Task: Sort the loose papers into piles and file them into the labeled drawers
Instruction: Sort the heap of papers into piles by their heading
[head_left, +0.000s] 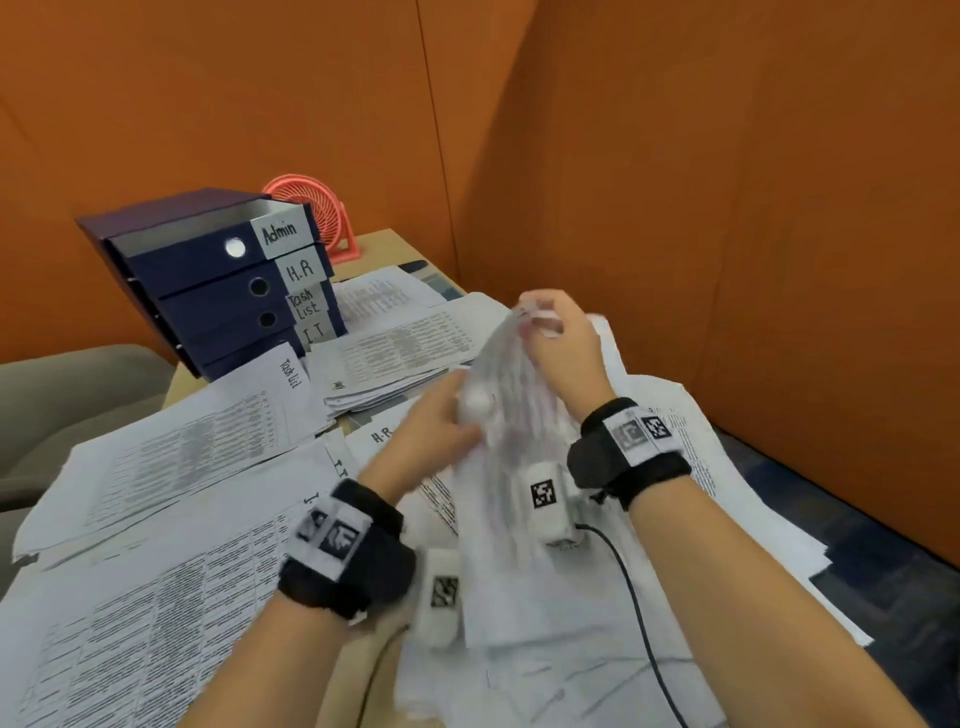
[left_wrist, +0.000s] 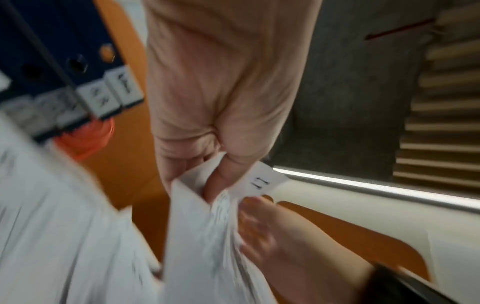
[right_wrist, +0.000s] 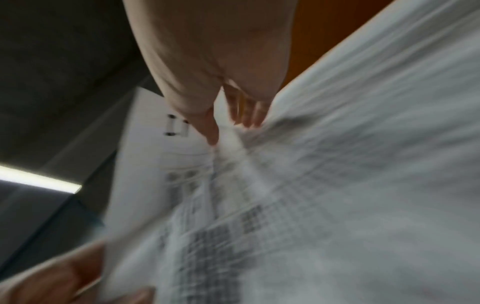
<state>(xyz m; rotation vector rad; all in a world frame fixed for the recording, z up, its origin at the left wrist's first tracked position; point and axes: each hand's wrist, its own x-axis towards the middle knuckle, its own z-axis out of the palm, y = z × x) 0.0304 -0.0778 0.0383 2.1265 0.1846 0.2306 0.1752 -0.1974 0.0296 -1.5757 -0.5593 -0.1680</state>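
Observation:
I hold a blurred sheaf of printed papers upright above the desk with both hands. My right hand pinches its top edge between thumb and fingers. My left hand grips the sheaf lower down, on its left side. In the left wrist view my left hand pinches sheets, one handwritten "I.T". The right wrist view shows my right hand pinching the same sheets. The blue drawer unit stands at the back left, labelled Admin, H.R, Task List and I.T.
Sorted piles cover the desk: Task List, H.R, I.T and one beside the drawers. Loose sheets lie to the right. A pink fan stands behind the drawers. Orange partitions close the back and right.

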